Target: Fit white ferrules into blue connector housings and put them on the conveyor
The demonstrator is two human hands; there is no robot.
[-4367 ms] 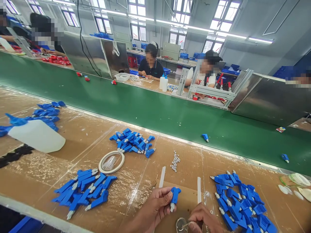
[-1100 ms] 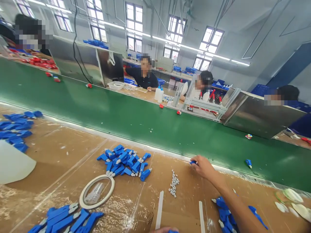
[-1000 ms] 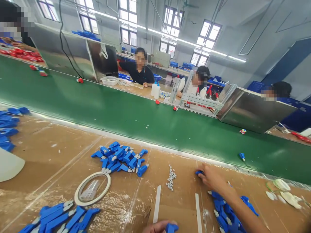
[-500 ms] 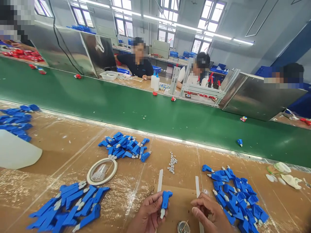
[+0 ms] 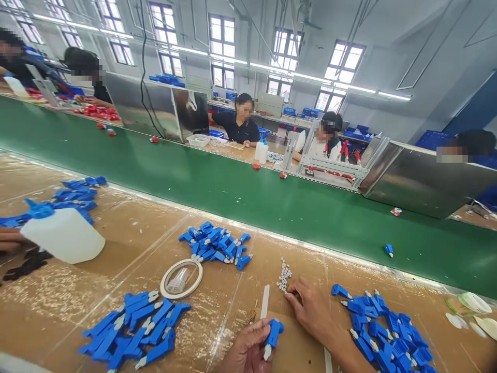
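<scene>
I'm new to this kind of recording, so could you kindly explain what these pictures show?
There is no machine doing the handling: these are a person's bare hands. Every picture comes from one camera worn on that person's head, looking forward and down.

The left hand holds a blue part with a pale tip. The right hand reaches to some small pale bits; whether it grips one, I cannot tell.

On the brown worktop lie blue heaps, a pale ring and a bottle. Beyond runs a green strip, with co-workers on its far side.
</scene>
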